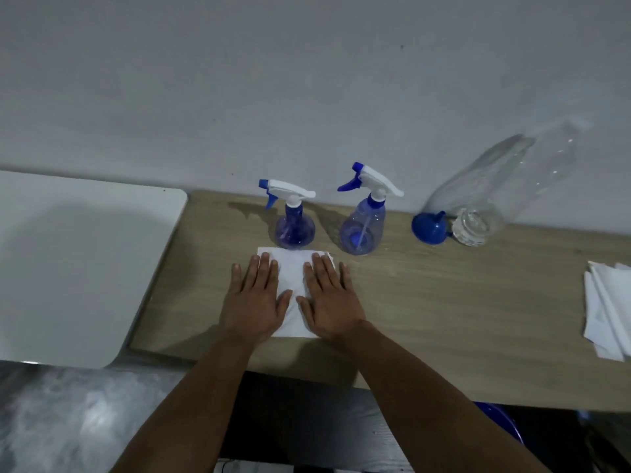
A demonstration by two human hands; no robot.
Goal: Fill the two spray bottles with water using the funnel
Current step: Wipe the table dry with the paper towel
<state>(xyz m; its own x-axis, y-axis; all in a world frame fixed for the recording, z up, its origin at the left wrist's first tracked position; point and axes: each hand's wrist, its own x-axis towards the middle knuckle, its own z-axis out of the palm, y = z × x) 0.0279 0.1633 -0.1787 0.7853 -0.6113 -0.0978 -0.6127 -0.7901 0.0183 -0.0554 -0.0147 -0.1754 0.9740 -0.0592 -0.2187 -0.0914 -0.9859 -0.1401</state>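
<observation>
Surface: wood-grain tabletop point(444, 302), pale brown, set against a plain grey-white wall point(307, 80). A white rounded-corner board point(85, 268) adjoins the table's left edge. Below the near edge, dark space, with a mottled grey floor point(68, 421) at lower left and part of a blue object point(495, 418) under the table at right; its kind cannot be told.

Items at the back of the table, left to right:
- Small spray bottle point(293, 220), translucent blue, white trigger head with blue nozzle, upright, head fitted on.
- Larger spray bottle point(363, 223), same colours, upright, just beside the first, head fitted on.
- Blue funnel point(429, 227), lying on its side, touching the clear bottle.
- Large clear plastic bottle point(495, 192), appearing tilted toward the wall at the frame's wide edge.

Centre: white folded cloth or paper sheet point(293, 285), flat, its far edge just before the small spray bottle.

Right edge: stack of white sheets point(607, 312), partly out of view.

Hands: left hand point(254, 302) and right hand point(329, 298) lie palm-down on the white sheet, fingers straight and spread, gripping nothing.
</observation>
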